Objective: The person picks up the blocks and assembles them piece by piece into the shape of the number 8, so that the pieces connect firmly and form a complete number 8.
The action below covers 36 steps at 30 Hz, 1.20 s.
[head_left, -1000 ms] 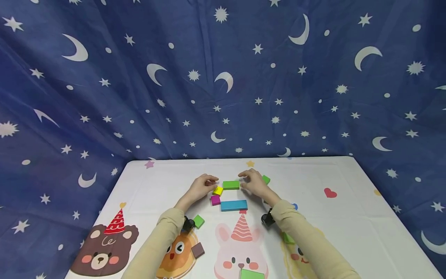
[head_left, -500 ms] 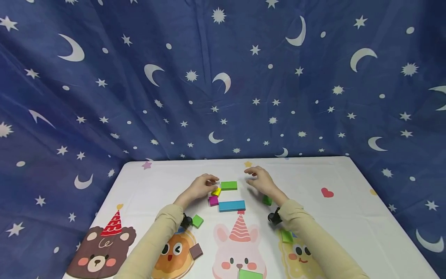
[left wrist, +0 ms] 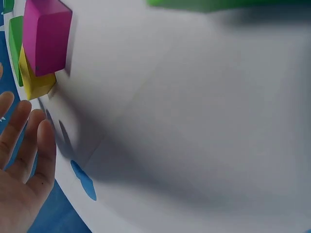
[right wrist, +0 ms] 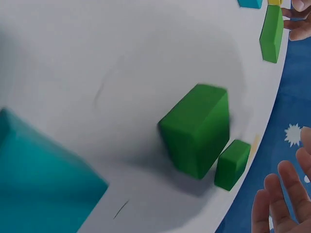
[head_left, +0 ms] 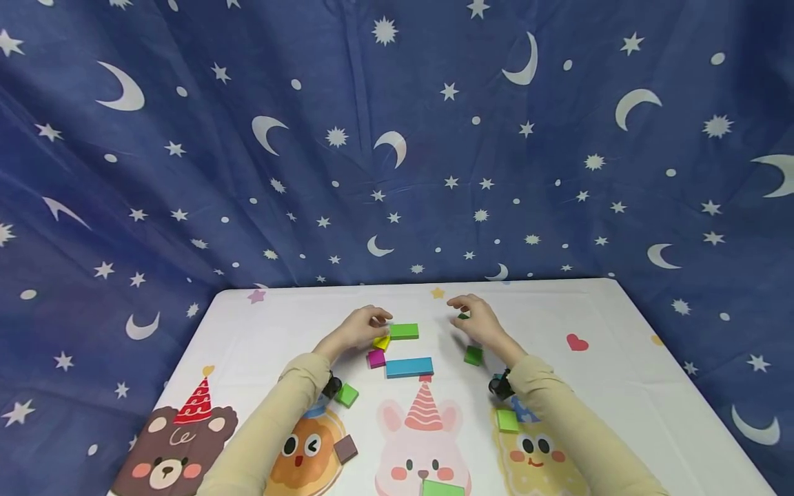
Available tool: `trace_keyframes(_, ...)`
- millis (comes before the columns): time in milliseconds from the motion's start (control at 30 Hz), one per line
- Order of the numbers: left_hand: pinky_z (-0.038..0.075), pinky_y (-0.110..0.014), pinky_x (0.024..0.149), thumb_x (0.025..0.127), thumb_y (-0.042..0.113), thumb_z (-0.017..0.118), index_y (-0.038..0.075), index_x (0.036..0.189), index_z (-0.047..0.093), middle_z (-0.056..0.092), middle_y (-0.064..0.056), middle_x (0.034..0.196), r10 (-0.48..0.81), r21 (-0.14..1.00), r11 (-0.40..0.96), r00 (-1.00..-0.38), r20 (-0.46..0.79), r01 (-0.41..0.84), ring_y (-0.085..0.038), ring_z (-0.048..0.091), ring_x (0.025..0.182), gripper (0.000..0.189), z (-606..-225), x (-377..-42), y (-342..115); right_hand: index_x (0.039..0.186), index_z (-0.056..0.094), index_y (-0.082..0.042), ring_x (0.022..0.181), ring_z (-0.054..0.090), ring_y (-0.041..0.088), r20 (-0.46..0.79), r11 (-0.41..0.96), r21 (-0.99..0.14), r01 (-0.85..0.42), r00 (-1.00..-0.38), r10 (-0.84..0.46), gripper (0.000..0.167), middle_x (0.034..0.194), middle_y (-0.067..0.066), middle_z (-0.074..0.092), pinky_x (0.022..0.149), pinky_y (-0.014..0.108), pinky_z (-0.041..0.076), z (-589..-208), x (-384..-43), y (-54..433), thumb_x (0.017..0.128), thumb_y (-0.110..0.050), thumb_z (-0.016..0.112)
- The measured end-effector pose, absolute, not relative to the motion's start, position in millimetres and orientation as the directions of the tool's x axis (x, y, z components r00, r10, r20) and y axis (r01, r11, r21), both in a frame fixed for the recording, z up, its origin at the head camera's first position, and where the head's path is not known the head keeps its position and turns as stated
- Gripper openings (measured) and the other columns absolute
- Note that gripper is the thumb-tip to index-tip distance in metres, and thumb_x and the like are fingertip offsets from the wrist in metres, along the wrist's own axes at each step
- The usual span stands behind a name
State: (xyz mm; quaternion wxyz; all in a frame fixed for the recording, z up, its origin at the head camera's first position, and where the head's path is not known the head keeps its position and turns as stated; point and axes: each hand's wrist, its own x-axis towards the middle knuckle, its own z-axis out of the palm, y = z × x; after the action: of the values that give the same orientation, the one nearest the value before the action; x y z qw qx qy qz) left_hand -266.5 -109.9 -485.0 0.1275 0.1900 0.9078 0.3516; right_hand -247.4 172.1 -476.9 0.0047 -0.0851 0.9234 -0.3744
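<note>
My left hand (head_left: 362, 328) hovers with loosely bent fingers at a yellow block (head_left: 381, 342). A magenta block (head_left: 376, 358) lies in front of the yellow one, and a long green block (head_left: 404, 332) lies to the right of the fingertips. In the left wrist view, the fingers (left wrist: 44, 145) are spread a little beside the yellow block (left wrist: 38, 86). My right hand (head_left: 484, 324) reaches over a small green block (head_left: 463, 316), partly hidden by its fingers. The right wrist view shows this block (right wrist: 233, 165) behind another green block (right wrist: 199, 128), with the fingers apart from both.
A long blue block (head_left: 409, 368) lies between the forearms. Nearer me are a green block (head_left: 347, 395), a brown block (head_left: 345, 449), a lime block (head_left: 507, 421) and a light green block (head_left: 442, 488). A teal block (right wrist: 43, 179) sits below the right wrist. A starry curtain (head_left: 397, 172) hangs behind the table.
My right hand has moved right, away from the long green block, uncovering another green block below it. The left hand stays at the yellow block, shifting slightly toward the long green one.
</note>
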Motion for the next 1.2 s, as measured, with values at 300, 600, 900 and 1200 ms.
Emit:
trace_keyframes(300, 0.047, -0.033, 0.086, 0.084, 0.012, 0.071, 0.006, 0.119, 0.065, 0.062, -0.010, 0.106, 0.464, 0.660, 0.700, -0.876, -0.129, 0.273, -0.018, 0.054, 0.092, 0.036, -486, -272, -106, 0.124, 0.060, -0.004, 0.115, 0.053, 0.036, 0.005, 0.740, -0.667, -0.093, -0.993, -0.120, 0.039, 0.121, 0.018, 0.059, 0.096, 0.050, 0.044, -478, -249, 182, 0.086, -0.010, 0.066)
trace_keyframes(600, 0.048, -0.035, 0.088, 0.084, 0.012, 0.071, 0.007, 0.117, 0.067, 0.061, -0.012, 0.108, 0.482, 0.647, 0.705, -0.866, -0.135, 0.291, -0.019, 0.056, 0.095, 0.034, -490, -274, -103, 0.124, 0.061, -0.003, 0.110, 0.055, 0.035, -0.007, 0.762, -0.644, -0.074, -0.995, -0.102, 0.040, 0.118, 0.019, 0.059, 0.094, 0.049, 0.045, -489, -252, 190, 0.085, -0.010, 0.068)
trace_keyframes(900, 0.047, -0.035, 0.085, 0.083, 0.013, 0.072, 0.009, 0.112, 0.070, 0.059, -0.011, 0.104, 0.458, 0.646, 0.715, -0.877, -0.143, 0.268, -0.019, 0.055, 0.094, 0.029, -491, -274, -101, 0.123, 0.060, -0.001, 0.105, 0.058, 0.034, -0.033, 0.763, -0.645, -0.041, -0.996, -0.081, 0.042, 0.116, 0.021, 0.060, 0.091, 0.047, 0.046, -498, -254, 191, 0.083, -0.012, 0.069)
trace_keyframes(1200, 0.046, -0.034, 0.085, 0.083, 0.014, 0.072, 0.010, 0.110, 0.071, 0.057, -0.011, 0.104, 0.466, 0.642, 0.716, -0.872, -0.149, 0.274, -0.019, 0.055, 0.094, 0.027, -491, -278, -100, 0.121, 0.062, 0.001, 0.101, 0.056, 0.031, -0.038, 0.764, -0.645, -0.035, -0.996, -0.077, 0.040, 0.111, 0.019, 0.061, 0.089, 0.045, 0.046, -498, -254, 193, 0.084, -0.013, 0.069)
